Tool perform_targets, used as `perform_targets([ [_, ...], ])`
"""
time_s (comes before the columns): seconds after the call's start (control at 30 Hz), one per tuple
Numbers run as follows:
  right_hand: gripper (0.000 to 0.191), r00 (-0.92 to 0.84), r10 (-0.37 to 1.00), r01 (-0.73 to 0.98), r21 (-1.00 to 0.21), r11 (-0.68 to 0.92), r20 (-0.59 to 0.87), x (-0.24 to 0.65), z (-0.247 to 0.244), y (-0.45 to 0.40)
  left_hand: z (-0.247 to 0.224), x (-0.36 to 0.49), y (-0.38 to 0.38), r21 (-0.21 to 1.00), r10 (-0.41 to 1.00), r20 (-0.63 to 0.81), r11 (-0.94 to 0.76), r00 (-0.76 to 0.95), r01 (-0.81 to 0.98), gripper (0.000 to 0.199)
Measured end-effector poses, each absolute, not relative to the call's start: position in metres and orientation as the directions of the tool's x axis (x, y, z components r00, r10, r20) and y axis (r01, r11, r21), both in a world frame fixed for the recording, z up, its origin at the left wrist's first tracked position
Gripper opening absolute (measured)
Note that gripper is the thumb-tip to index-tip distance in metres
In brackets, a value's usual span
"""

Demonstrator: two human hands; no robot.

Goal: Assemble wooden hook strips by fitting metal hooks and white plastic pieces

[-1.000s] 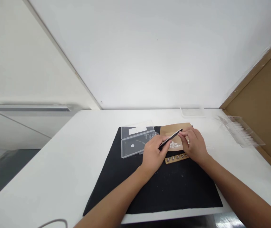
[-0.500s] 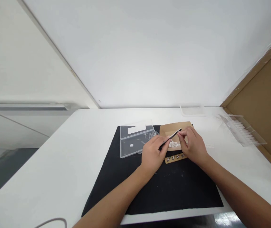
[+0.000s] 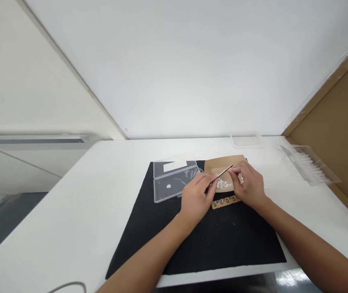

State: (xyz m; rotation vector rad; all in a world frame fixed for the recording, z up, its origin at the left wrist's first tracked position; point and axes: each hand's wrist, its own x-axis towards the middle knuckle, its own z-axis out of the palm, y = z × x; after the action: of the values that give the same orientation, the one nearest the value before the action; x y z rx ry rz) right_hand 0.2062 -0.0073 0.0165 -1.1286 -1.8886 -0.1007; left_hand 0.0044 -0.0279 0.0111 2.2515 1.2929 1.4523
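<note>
My left hand (image 3: 196,196) is closed around a thin black-and-white strip (image 3: 224,170), which slants up to the right from the fingers. At the strip's upper end my right hand (image 3: 249,185) is closed in a pinch; whatever small thing is between its fingertips is too small to make out. Below the strip, small white pieces (image 3: 222,184) lie on a brown paper tray (image 3: 224,162), partly covered by the right hand. Just in front of it a narrow brown strip (image 3: 218,206) carries several small metal parts.
A clear hinged plastic case (image 3: 168,194) lies open at the left on a black mat (image 3: 222,248), with small clear pieces inside. On the white table (image 3: 70,211), a clear tray (image 3: 312,167) of white pieces stands at right, near a cardboard panel (image 3: 338,134). Another clear container (image 3: 247,141) sits behind.
The thin strip has turned slightly, so less of its dark face shows. Both hands keep nearly the same place and grip. The whole view has shifted a little.
</note>
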Motion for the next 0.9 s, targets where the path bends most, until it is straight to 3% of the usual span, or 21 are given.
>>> perform_targets([
  [0.4, 0.017, -0.200, 0.620, 0.801, -0.239, 0.550, 0.759, 0.208, 0.013, -0.001, 0.014, 0.007, -0.030, 0.677, 0.804, 0.586, -0.554, 0.101, 0.485, 0.014],
  [0.57, 0.021, -0.333, 0.607, 0.776, -0.155, 0.611, 0.722, 0.202, 0.016, -0.005, 0.015, 0.008, -0.031, 0.681, 0.800, 0.594, -0.554, 0.080, 0.479, 0.014],
  [0.77, 0.019, -0.247, 0.589, 0.805, -0.176, 0.567, 0.769, 0.198, 0.019, -0.007, 0.017, 0.011, -0.033, 0.694, 0.803, 0.592, -0.550, 0.065, 0.464, 0.016],
  [0.9, 0.020, -0.289, 0.595, 0.772, -0.185, 0.609, 0.750, 0.195, 0.017, -0.006, 0.017, 0.011, -0.033, 0.727, 0.826, 0.563, -0.514, 0.033, 0.455, 0.015],
])
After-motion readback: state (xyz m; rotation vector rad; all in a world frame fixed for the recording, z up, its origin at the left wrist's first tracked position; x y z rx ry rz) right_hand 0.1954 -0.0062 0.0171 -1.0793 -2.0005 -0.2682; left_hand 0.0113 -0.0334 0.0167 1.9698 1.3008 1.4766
